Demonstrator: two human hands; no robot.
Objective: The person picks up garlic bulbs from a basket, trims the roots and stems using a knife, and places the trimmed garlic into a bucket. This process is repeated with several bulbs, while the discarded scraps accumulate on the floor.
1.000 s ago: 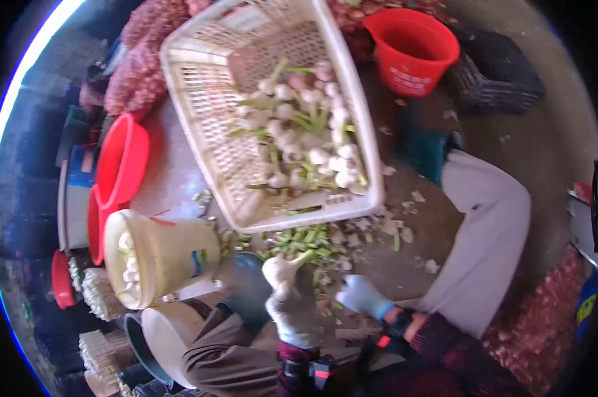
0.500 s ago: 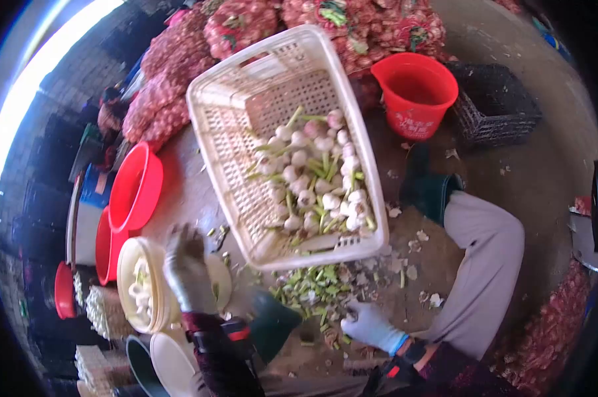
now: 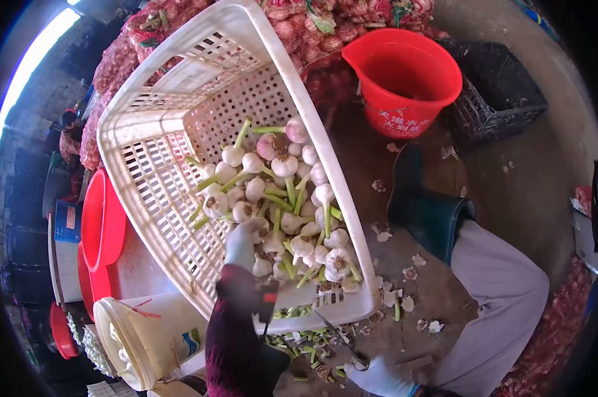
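Note:
A large white plastic crate [image 3: 143, 229] stands tilted in view, with many garlic bulbs [image 3: 284, 165] on green stems piled in its lower right part. My left hand [image 3: 242, 243], in a pale glove, reaches over the crate's near side and touches the bulbs; its fingers are blurred, and whether they hold a bulb cannot be made out. Below the crate, near the bottom edge, my gloved right hand [image 3: 380, 377] is closed round the handle of a thin-bladed tool [image 3: 338, 337]. Cut green stems and peelings [image 3: 305, 347] lie on the floor around it.
A red bucket [image 3: 405, 86] and a black crate [image 3: 501, 92] stand beyond, at the right. Net sacks of garlic [image 3: 312, 40] are heaped at the back. Red basins [image 3: 103, 221] and a cream bucket [image 3: 156, 337] stand at the left. A person [image 3: 69, 137] is at the far left.
My left hand has moved from beside the cream bucket onto the garlic in the crate. The view has come closer to the crate. The tool at my right hand now shows.

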